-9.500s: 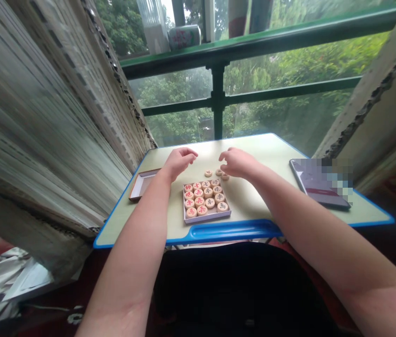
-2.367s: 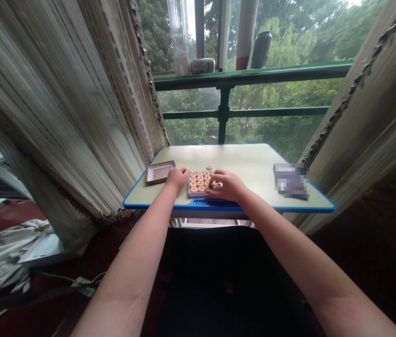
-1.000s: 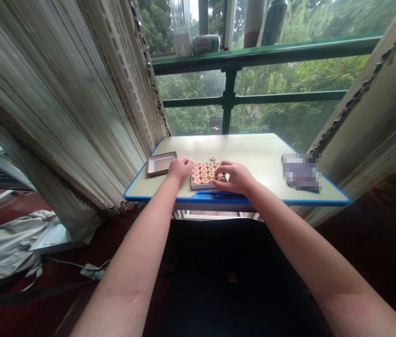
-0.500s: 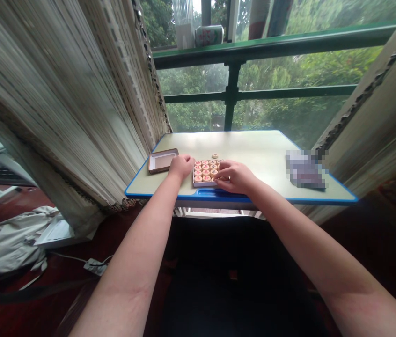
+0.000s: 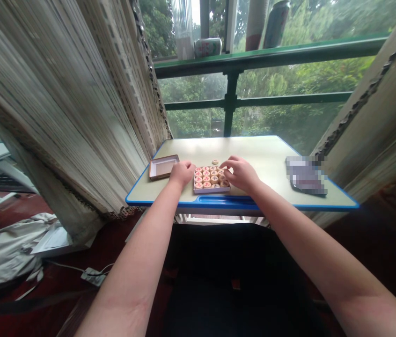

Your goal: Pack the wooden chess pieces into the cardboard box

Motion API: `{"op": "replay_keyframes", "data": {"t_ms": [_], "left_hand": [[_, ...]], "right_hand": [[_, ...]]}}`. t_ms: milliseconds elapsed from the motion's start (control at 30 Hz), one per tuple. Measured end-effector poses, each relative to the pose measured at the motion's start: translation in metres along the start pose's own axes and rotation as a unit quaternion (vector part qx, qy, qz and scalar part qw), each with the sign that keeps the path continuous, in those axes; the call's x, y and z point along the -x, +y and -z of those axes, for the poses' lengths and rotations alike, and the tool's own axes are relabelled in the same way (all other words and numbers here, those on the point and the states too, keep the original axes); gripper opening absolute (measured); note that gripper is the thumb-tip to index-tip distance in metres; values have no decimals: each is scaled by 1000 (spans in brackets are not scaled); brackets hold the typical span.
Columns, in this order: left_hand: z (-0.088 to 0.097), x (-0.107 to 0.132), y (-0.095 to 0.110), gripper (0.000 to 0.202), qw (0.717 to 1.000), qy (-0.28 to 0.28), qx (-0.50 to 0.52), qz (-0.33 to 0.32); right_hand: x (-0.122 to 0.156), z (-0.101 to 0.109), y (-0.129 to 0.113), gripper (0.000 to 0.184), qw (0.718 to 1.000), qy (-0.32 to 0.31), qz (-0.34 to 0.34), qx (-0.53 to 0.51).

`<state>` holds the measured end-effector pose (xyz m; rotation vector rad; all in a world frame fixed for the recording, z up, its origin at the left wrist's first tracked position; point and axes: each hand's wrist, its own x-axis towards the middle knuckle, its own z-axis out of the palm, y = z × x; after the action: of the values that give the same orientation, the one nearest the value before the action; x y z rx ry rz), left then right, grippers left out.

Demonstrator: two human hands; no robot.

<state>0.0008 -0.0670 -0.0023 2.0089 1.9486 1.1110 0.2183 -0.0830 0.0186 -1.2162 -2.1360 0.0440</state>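
A shallow white box point(image 5: 212, 190) near the front of the table holds rows of round xiangqi pieces point(image 5: 205, 179), marked in red and in black. My left hand point(image 5: 183, 172) is closed at the box's left side; whatever its curled fingers grip is hidden. Over the right part of the box is my right hand point(image 5: 240, 174), its fingers parted and bent, with no piece visible between them. It covers some of the right-hand pieces. One loose xiangqi piece point(image 5: 215, 162) lies on the table just behind the box. To the left of my left hand sits the open box lid point(image 5: 163, 168).
The small table point(image 5: 264, 147) has a blue rim and a blue groove point(image 5: 221, 200) along its front. A blurred-out dark item point(image 5: 305, 175) lies at its right. Behind are a green railing point(image 5: 271, 56) and cans; curtains point(image 5: 113, 93) hang on both sides.
My right hand has lifted from the front right of the box and moved back, its fingers now apart. The front-row pieces there are uncovered. My left hand stays by the box; the view has tilted up slightly.
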Motion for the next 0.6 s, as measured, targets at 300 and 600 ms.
{"op": "replay_keyframes", "data": {"t_ms": [300, 600], "left_hand": [[1, 0, 1, 25, 1000, -8, -3, 8], [0, 1, 1, 26, 1000, -10, -5, 11]], "right_hand": [[-62, -28, 40, 45, 992, -126, 12, 17], [-47, -23, 54, 19, 991, -117, -11, 58]]}}
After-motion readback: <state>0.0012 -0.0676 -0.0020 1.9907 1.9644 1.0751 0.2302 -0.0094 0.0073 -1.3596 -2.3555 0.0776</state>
